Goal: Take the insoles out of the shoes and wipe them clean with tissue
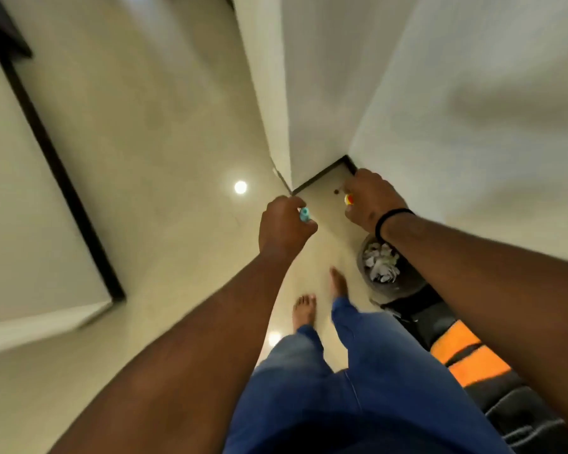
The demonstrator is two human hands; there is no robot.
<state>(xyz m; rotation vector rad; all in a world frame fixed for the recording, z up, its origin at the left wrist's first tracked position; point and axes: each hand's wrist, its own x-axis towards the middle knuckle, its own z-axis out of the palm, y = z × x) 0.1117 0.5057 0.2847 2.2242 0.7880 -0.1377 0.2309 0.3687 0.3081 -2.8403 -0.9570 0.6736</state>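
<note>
No shoes or insoles show in the head view. My left hand [286, 226] is stretched out in front of me, fingers curled round a small teal object [304, 214]. My right hand [373, 199], with a black band on its wrist, grips a small yellow and red object [349, 199]. Both hands hang over the floor near a wall corner. Crumpled white tissue [381, 262] fills a round bin [371, 285] below my right forearm. The frame is blurred by motion.
I stand barefoot in blue trousers on a glossy beige floor [164, 178]. White walls [456, 103] meet at a corner with dark skirting just ahead. A black and orange chair [466, 355] stands at the right. A dark-edged panel [63, 178] runs along the left.
</note>
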